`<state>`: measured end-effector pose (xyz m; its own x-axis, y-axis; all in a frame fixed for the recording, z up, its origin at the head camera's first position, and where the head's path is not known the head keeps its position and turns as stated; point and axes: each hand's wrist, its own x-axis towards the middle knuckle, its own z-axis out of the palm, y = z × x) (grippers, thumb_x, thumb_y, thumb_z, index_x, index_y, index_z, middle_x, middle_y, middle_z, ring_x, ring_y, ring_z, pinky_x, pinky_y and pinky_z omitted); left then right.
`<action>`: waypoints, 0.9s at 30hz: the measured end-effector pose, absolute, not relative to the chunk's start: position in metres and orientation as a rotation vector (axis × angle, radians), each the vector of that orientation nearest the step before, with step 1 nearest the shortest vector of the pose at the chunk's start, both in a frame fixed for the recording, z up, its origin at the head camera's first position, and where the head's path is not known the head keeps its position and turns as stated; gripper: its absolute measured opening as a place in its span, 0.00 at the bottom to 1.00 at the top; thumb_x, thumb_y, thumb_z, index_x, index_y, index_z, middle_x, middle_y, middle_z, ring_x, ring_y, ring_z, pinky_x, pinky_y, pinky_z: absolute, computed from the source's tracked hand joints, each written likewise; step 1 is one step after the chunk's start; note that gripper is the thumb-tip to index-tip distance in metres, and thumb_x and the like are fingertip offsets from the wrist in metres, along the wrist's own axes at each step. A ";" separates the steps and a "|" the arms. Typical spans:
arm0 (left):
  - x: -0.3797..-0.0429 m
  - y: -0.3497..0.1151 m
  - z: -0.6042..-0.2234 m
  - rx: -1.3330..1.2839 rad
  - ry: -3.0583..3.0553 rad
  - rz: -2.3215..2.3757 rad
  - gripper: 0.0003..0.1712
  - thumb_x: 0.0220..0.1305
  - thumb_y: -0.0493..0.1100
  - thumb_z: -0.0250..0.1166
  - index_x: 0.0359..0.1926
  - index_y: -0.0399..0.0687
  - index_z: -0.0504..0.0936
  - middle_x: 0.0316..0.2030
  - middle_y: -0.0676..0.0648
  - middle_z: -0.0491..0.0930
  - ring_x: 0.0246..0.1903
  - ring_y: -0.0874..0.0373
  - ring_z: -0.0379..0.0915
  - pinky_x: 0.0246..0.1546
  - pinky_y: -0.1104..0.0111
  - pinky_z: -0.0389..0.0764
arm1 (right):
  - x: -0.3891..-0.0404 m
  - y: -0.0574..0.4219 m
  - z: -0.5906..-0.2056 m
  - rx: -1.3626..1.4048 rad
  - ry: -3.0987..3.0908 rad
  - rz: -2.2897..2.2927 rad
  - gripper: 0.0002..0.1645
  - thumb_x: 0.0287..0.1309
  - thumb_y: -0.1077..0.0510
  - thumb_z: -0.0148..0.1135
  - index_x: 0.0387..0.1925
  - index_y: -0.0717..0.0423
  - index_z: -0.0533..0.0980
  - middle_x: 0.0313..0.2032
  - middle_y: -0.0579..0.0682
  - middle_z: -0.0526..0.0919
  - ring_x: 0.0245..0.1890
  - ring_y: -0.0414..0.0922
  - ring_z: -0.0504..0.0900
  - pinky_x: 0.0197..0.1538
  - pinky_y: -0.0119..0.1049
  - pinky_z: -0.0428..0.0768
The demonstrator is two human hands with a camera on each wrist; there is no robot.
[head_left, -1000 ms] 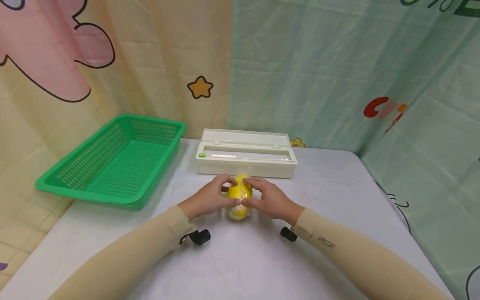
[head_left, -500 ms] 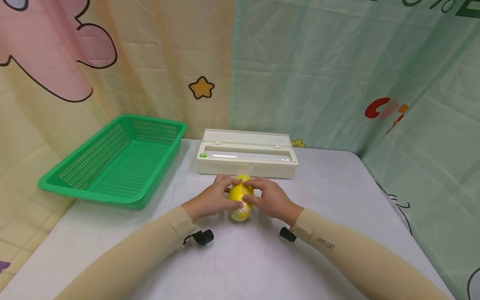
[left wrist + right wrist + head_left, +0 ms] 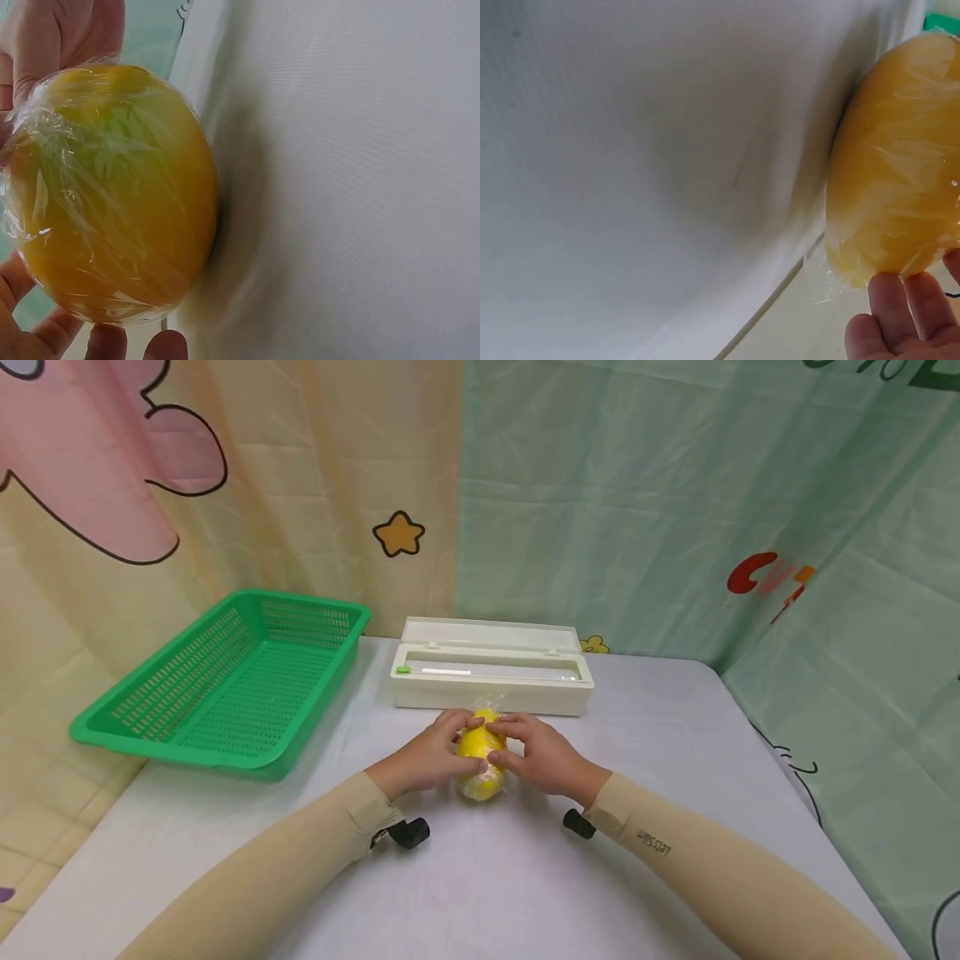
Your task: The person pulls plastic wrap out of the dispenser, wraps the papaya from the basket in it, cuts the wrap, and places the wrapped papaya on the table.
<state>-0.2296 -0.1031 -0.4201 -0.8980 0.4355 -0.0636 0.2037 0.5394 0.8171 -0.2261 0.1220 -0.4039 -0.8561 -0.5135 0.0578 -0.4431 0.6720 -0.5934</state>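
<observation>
On the white tablecloth (image 3: 480, 885) lies a rounded yellow fruit (image 3: 480, 743) wrapped in clear cling film. My left hand (image 3: 423, 756) holds its left side, thumb at the near end and fingers toward the far end. Opposite it, my right hand (image 3: 551, 757) grips the right side the same way, the two thumb tips close together over the film. In the left wrist view the fruit (image 3: 120, 202) is yellow-orange with a greenish patch, and its film is creased and bunched at one side. Fingertips touch the film-covered fruit (image 3: 900, 157) in the right wrist view.
Just behind the fruit stands a long white cling film dispenser (image 3: 491, 697) with its lid (image 3: 491, 632) raised and a green slider (image 3: 403, 669). A green perforated basket (image 3: 322, 735) sits at the back left. Printed curtains (image 3: 600, 510) hang behind the table.
The left hand has shifted slightly right along the fruit. The right thumb has moved a little up and right over the film. The fruit stays in almost the same place.
</observation>
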 end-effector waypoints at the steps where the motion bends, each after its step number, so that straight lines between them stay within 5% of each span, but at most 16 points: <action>1: -0.229 -0.103 -0.420 0.537 2.519 1.285 0.37 0.64 0.53 0.73 0.71 0.52 0.73 0.77 0.48 0.60 0.66 0.42 0.69 0.66 0.52 0.79 | -0.226 0.122 -0.403 -0.784 2.757 -0.955 0.34 0.69 0.48 0.70 0.71 0.55 0.75 0.68 0.55 0.77 0.67 0.55 0.78 0.71 0.53 0.77; 7: -0.227 -0.105 -0.419 0.550 2.503 1.283 0.39 0.64 0.52 0.73 0.73 0.52 0.69 0.78 0.47 0.58 0.68 0.43 0.69 0.70 0.49 0.75 | -0.230 0.122 -0.402 -0.722 2.712 -1.030 0.40 0.70 0.48 0.69 0.76 0.58 0.67 0.70 0.55 0.76 0.65 0.55 0.79 0.68 0.55 0.79; 13: -0.224 -0.108 -0.416 0.581 2.513 1.241 0.42 0.64 0.55 0.73 0.75 0.54 0.66 0.78 0.45 0.59 0.70 0.44 0.68 0.72 0.46 0.71 | -0.230 0.116 -0.401 -0.759 2.750 -0.949 0.36 0.68 0.48 0.71 0.71 0.60 0.74 0.63 0.54 0.76 0.61 0.54 0.78 0.67 0.50 0.80; 22: -0.224 -0.109 -0.416 0.616 2.536 1.213 0.40 0.65 0.56 0.73 0.73 0.55 0.70 0.78 0.47 0.58 0.71 0.44 0.65 0.73 0.45 0.70 | -0.232 0.121 -0.398 -0.758 2.746 -0.864 0.35 0.68 0.45 0.70 0.72 0.51 0.75 0.76 0.57 0.68 0.74 0.59 0.71 0.74 0.55 0.73; 27: -0.226 -0.111 -0.419 0.602 2.507 1.246 0.39 0.65 0.56 0.73 0.74 0.57 0.70 0.79 0.48 0.57 0.69 0.44 0.67 0.71 0.46 0.72 | -0.233 0.122 -0.401 -0.749 2.711 -0.901 0.39 0.67 0.46 0.71 0.74 0.54 0.72 0.77 0.55 0.68 0.78 0.57 0.67 0.77 0.55 0.68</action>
